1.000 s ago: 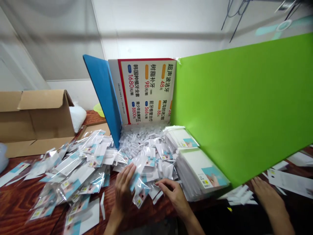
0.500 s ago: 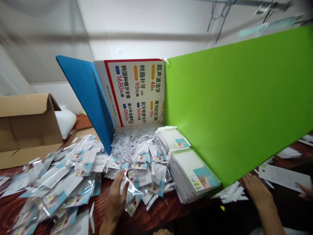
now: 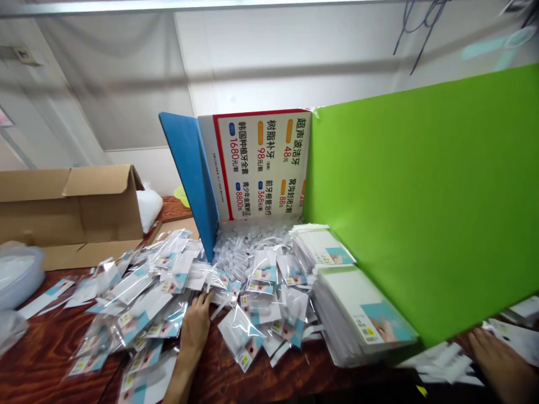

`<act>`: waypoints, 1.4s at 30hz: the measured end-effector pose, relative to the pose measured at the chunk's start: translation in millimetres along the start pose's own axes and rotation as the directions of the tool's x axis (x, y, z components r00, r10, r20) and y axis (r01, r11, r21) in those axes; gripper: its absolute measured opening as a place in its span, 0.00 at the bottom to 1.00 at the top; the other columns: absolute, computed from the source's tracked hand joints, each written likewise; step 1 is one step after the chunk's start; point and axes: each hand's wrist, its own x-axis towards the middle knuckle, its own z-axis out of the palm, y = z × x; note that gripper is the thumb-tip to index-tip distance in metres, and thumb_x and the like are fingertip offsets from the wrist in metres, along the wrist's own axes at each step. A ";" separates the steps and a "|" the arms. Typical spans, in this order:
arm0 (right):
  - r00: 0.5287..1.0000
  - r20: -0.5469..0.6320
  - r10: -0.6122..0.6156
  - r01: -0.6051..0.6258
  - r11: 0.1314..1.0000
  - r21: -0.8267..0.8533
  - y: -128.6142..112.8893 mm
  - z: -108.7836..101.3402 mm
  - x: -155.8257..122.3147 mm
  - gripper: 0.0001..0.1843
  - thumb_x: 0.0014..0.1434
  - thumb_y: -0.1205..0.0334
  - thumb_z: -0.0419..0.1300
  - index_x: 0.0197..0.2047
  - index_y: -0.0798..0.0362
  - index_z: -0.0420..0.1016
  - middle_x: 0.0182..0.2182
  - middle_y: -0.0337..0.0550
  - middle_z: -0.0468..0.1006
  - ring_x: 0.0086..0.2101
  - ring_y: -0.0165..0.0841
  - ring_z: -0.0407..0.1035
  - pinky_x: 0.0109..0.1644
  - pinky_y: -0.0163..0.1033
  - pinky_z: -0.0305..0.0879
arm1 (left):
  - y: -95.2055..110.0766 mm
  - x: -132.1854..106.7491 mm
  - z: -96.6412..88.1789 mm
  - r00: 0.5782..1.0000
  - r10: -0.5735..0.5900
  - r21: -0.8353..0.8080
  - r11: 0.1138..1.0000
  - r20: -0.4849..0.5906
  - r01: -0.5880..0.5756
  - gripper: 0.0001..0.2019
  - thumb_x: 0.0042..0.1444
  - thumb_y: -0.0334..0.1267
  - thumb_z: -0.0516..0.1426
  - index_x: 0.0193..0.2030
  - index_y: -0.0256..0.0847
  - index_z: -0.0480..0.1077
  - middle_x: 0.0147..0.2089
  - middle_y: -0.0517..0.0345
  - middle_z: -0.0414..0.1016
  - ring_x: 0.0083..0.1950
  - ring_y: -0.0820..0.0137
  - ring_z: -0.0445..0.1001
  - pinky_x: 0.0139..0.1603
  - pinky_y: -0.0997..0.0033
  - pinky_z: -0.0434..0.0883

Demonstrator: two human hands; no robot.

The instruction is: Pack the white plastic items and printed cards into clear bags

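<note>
My left hand [image 3: 195, 327] lies flat on the wooden table [image 3: 37, 359], fingers stretched out and touching the edge of a loose heap of clear plastic packets with blue-and-white cards [image 3: 138, 303]. It holds nothing. More packets [image 3: 261, 314] lie just right of the hand. Behind them sits a pile of small white parts [image 3: 248, 241]. My right hand is out of view.
Two stacks of white cards [image 3: 357, 303] lean against a green board [image 3: 421, 196]. A blue board [image 3: 189, 174] and a printed price sign [image 3: 261, 163] close off the back. An open cardboard box [image 3: 71, 207] stands at the left, near a plastic tub [image 3: 19, 275]. Another person's hand [image 3: 501, 365] rests at the lower right.
My right hand has left the view. My left hand slid left off the middle packets to the edge of the left heap. The view has shifted.
</note>
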 end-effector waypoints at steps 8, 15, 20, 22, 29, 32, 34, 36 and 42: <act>0.947 -0.169 -0.274 0.195 0.907 -0.373 -8.5 -11.9 -11.8 0.14 0.48 0.64 0.59 0.32 0.37 0.84 0.18 0.42 0.76 0.22 0.38 0.69 0.33 0.48 0.55 | -5.7 -1.1 -2.5 0.997 -0.032 -0.024 0.999 -0.077 0.031 0.19 0.67 0.30 0.50 0.58 0.44 0.76 0.54 0.44 0.80 0.37 0.60 0.81 0.28 0.69 0.71; 0.894 0.373 0.248 -0.261 0.965 -0.018 -91.9 177.6 -25.6 0.17 0.62 0.46 0.62 0.51 0.42 0.78 0.44 0.46 0.83 0.42 0.43 0.75 0.40 0.50 0.75 | 1.1 -17.4 -6.6 0.966 -0.076 -0.264 0.964 -0.249 0.008 0.16 0.70 0.39 0.50 0.51 0.42 0.78 0.48 0.49 0.80 0.46 0.62 0.81 0.45 0.67 0.77; 0.844 0.436 0.311 -0.360 0.932 0.033 -125.7 268.2 -82.2 0.15 0.66 0.48 0.61 0.52 0.44 0.77 0.51 0.45 0.80 0.48 0.42 0.74 0.49 0.49 0.75 | 26.9 -28.4 -23.1 0.914 -0.205 -0.415 0.909 -0.351 0.045 0.16 0.67 0.44 0.54 0.51 0.38 0.77 0.49 0.47 0.75 0.50 0.60 0.78 0.56 0.59 0.75; 0.833 0.454 0.315 -0.376 0.925 0.049 -138.7 299.1 -101.4 0.12 0.62 0.48 0.64 0.48 0.36 0.80 0.46 0.40 0.83 0.51 0.47 0.74 0.49 0.51 0.75 | 39.5 -34.8 -31.6 0.901 -0.247 -0.456 0.888 -0.356 0.063 0.16 0.66 0.44 0.55 0.52 0.38 0.77 0.50 0.47 0.74 0.53 0.59 0.76 0.57 0.58 0.74; 0.811 0.456 0.365 -0.473 0.869 0.145 -146.8 375.8 -119.9 0.11 0.59 0.54 0.63 0.43 0.48 0.82 0.41 0.49 0.84 0.44 0.49 0.76 0.51 0.50 0.69 | 54.3 -60.0 -30.7 0.755 -0.609 -0.724 0.631 -0.241 0.278 0.18 0.58 0.54 0.62 0.39 0.39 0.79 0.43 0.53 0.75 0.45 0.60 0.77 0.49 0.58 0.75; 0.821 0.412 0.395 -0.498 0.848 0.181 -139.9 379.7 -118.6 0.08 0.56 0.59 0.64 0.39 0.51 0.80 0.38 0.47 0.83 0.41 0.47 0.76 0.47 0.47 0.68 | 43.7 -62.8 -24.9 0.680 -0.694 -0.783 0.550 -0.236 0.290 0.20 0.55 0.56 0.63 0.38 0.37 0.77 0.41 0.54 0.75 0.41 0.63 0.77 0.45 0.61 0.77; 0.827 0.366 0.426 -0.509 0.845 0.166 -138.2 378.9 -117.9 0.07 0.53 0.62 0.65 0.37 0.51 0.78 0.35 0.46 0.82 0.39 0.46 0.76 0.45 0.45 0.67 | 36.0 -61.4 -26.4 0.665 -0.709 -0.813 0.518 -0.233 0.267 0.19 0.54 0.54 0.64 0.39 0.37 0.76 0.41 0.56 0.76 0.40 0.65 0.77 0.44 0.62 0.77; 0.834 0.325 0.446 -0.501 0.859 0.108 -140.0 379.3 -116.8 0.05 0.51 0.65 0.65 0.34 0.51 0.76 0.33 0.44 0.81 0.37 0.44 0.75 0.43 0.44 0.67 | 29.9 -60.0 -32.9 0.677 -0.699 -0.835 0.499 -0.229 0.233 0.17 0.54 0.51 0.65 0.39 0.38 0.76 0.41 0.57 0.75 0.39 0.67 0.77 0.44 0.65 0.76; 0.868 0.278 0.411 -0.430 0.903 0.008 -154.7 389.7 -109.2 0.06 0.49 0.68 0.63 0.32 0.49 0.70 0.32 0.40 0.76 0.35 0.40 0.72 0.40 0.41 0.64 | 14.5 -71.0 -65.2 0.698 -0.657 -0.868 0.486 -0.285 0.103 0.11 0.52 0.44 0.67 0.36 0.40 0.75 0.43 0.59 0.72 0.45 0.69 0.75 0.49 0.69 0.74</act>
